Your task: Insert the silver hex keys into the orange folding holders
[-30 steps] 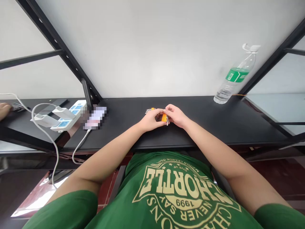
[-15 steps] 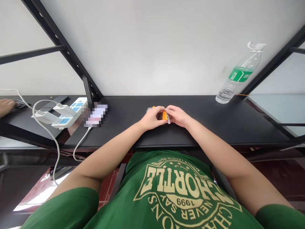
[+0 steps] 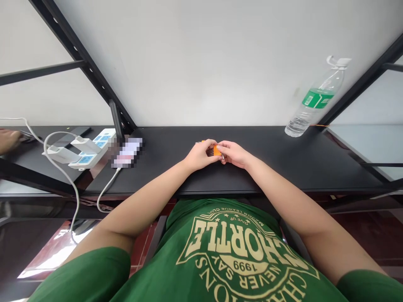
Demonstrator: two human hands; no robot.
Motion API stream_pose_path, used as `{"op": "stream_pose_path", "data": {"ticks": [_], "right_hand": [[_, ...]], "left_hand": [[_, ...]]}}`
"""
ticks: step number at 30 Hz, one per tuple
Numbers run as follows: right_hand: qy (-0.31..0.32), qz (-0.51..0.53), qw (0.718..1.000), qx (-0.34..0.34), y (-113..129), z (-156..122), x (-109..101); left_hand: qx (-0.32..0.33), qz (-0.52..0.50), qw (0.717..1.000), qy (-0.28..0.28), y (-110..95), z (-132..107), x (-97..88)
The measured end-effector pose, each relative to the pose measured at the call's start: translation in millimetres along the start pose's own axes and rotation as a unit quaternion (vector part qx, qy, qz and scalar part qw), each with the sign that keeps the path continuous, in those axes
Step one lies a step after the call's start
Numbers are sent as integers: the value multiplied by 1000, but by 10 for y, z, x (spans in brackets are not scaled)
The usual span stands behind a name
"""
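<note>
Both of my hands meet at the middle of the black tabletop (image 3: pixel 283 163) around a small orange holder (image 3: pixel 217 150) with thin metal pieces in it. My left hand (image 3: pixel 199 155) is curled around the holder's left side. From the right, my right hand (image 3: pixel 233 153) pinches one thin metal piece at the holder's edge. What the metal pieces are is too small to make out.
A clear water bottle (image 3: pixel 315 100) with a green label leans at the back right. A white power strip (image 3: pixel 90 152) with plugged chargers and cables lies at the left, beside a phone (image 3: pixel 126 152). Another person's hand (image 3: pixel 8 139) rests at the far left edge. Black frame bars rise on both sides.
My right hand has shifted slightly left and lower, closing in on the orange holder. The left hand has stayed in place.
</note>
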State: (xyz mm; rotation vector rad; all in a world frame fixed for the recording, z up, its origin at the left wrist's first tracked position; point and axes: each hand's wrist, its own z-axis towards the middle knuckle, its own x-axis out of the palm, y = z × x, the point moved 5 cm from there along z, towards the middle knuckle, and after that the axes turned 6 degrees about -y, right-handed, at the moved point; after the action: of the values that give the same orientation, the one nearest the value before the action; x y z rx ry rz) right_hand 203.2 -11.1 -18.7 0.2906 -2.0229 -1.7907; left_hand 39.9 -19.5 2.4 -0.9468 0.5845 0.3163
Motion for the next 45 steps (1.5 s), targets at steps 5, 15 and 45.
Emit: {"op": "stream_pose_path", "data": {"ticks": [5, 15, 45], "right_hand": [[13, 1, 1000, -7, 9, -20, -10], [49, 12, 999, 11, 17, -52, -68], [-268, -438, 857, -44, 177, 60, -790]], "left_hand": [[-7, 17, 1000, 6, -26, -3, -4], [9, 51, 999, 14, -40, -3, 3], [-87, 348, 933, 27, 249, 40, -113]]}}
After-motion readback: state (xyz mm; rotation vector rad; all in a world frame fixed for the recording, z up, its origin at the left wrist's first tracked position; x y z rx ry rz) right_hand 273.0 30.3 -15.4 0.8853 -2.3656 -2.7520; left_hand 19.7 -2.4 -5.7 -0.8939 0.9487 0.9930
